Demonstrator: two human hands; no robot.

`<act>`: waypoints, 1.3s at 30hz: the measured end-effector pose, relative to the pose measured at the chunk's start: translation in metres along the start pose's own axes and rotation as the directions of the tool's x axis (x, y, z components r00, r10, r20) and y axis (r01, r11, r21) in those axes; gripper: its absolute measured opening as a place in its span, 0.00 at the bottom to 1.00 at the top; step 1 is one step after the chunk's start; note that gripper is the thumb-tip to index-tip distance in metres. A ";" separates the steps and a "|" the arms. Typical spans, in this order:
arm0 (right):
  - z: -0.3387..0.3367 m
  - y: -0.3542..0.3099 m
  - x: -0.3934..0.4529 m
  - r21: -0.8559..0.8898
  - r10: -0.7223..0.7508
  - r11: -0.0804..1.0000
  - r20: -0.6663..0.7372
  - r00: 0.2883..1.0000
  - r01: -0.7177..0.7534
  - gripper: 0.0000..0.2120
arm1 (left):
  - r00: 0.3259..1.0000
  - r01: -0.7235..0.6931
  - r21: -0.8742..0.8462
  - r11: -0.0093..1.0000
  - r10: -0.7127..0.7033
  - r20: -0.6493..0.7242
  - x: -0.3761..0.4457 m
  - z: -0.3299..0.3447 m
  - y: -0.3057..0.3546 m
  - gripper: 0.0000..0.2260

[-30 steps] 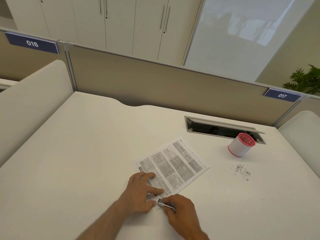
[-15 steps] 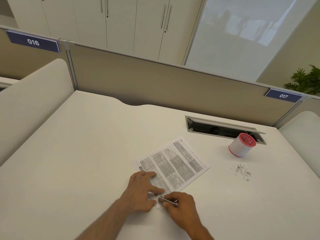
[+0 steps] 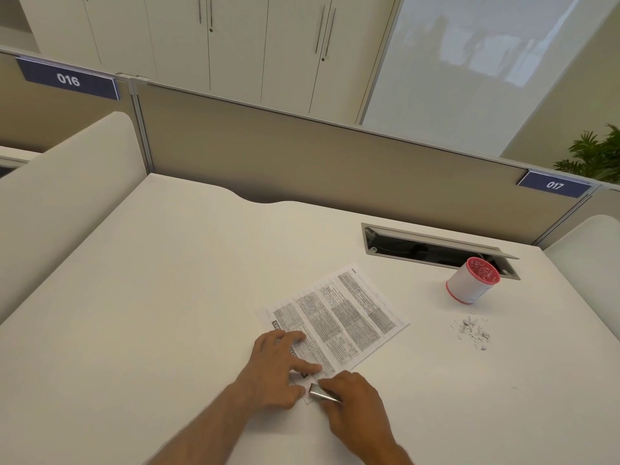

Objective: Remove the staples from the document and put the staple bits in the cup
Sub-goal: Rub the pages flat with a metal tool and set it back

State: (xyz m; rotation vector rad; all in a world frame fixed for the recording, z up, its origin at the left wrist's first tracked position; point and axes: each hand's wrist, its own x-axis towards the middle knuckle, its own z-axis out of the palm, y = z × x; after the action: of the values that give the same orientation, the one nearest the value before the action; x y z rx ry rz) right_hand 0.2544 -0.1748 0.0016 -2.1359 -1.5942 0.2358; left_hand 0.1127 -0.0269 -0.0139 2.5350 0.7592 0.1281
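Observation:
A printed document [image 3: 339,317] lies on the white desk [image 3: 167,297], turned at an angle. My left hand [image 3: 278,367] presses flat on its near corner with the fingers spread. My right hand [image 3: 352,397] grips a small metal staple remover [image 3: 320,392] whose tip sits at that corner beside my left thumb. The staple itself is too small to see. A white cup [image 3: 471,281] with a red rim stands at the right, tilted in this wide view. Several loose staple bits [image 3: 471,332] lie on the desk just in front of the cup.
An open cable tray [image 3: 432,248] is set into the desk behind the cup. A beige partition [image 3: 302,162] runs along the back edge, with rounded side screens at left and right. A plant [image 3: 597,156] stands at the far right.
My right hand has shifted slightly toward the paper corner with the staple remover. My left hand stays pressed on the document.

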 end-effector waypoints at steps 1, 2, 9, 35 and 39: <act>-0.005 0.001 0.002 0.057 0.097 0.993 0.042 0.994 -0.100 0.13 | 1.000 -0.001 0.005 1.000 0.001 0.005 0.001 0.000 0.000 0.22; -0.010 0.002 0.004 0.118 0.195 0.972 0.099 0.976 -0.206 0.13 | 1.000 0.000 0.014 1.000 0.000 0.011 0.001 -0.001 0.000 0.22; -0.038 0.013 0.011 0.518 0.532 0.596 0.317 0.785 -0.613 0.09 | 1.000 -0.008 -0.002 1.000 0.008 0.001 0.001 0.001 -0.004 0.23; -0.083 0.146 0.169 0.473 0.751 0.646 -0.256 0.608 -0.599 0.06 | 0.964 -0.070 0.110 0.991 0.096 -0.249 0.028 0.010 -0.015 0.08; -0.080 0.176 0.196 0.364 0.739 0.672 -0.270 0.617 -0.645 0.10 | 0.966 -0.078 0.104 0.992 0.100 -0.237 0.028 0.012 -0.015 0.09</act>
State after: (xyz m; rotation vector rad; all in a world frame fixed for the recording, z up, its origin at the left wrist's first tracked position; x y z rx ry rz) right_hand 0.4990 -0.0501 0.0175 -2.3189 -0.4063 0.1950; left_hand 0.1314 -0.0058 -0.0330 2.6751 0.7576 0.4494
